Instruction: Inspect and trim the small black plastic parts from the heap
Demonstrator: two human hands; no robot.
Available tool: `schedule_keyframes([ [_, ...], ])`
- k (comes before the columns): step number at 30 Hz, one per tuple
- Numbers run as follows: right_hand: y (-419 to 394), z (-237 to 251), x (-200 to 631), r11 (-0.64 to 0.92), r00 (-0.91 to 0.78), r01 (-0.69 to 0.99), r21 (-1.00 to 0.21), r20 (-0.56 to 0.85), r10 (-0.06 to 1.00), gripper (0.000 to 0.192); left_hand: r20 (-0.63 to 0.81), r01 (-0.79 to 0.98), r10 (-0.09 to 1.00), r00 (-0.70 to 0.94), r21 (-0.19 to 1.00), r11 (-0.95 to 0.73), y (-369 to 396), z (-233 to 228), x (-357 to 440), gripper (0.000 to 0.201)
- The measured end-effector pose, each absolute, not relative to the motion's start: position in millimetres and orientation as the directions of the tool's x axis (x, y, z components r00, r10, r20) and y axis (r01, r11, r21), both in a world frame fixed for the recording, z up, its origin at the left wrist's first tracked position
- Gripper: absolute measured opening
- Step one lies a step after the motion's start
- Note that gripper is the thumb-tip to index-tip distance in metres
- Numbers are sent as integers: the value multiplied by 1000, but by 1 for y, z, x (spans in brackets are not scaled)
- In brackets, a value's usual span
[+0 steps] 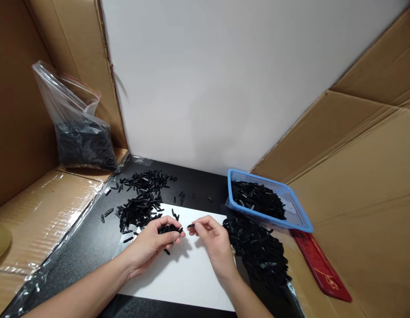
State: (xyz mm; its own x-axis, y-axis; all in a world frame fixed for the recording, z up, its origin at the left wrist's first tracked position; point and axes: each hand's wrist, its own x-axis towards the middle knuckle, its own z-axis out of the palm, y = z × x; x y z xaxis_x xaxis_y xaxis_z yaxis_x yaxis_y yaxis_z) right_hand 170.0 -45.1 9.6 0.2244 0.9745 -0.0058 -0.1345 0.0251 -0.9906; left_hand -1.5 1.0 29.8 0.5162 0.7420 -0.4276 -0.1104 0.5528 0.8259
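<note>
Both hands (183, 240) over white sheet (188, 278), pinching small black parts (168, 229).

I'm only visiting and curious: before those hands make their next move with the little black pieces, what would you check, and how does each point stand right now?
1. Left hand holds a bunch of black pieces: ok.
2. Right hand pinches a single piece at its fingertips: ok.
3. Both hands are over the white sheet, with bare sheet below: ok.
4. Blue basket sits to the right, part filled, with room left: ok.
5. Loose pile lies close by the left hand: ok.
6. Whether the single piece is sound or faulty: cannot tell, too small.
</note>
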Motion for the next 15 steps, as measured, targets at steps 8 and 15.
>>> schedule_keyframes([
  [8,-46,2,163,-21,34,-171,-985,-27,999,19,-391,-59,755,526,869,491,-2,32,-1,23],
  [15,-44,1,164,0,105,-167,-986,-17,994,17,-374,-136,759,533,847,513,2,30,-1,21],
])
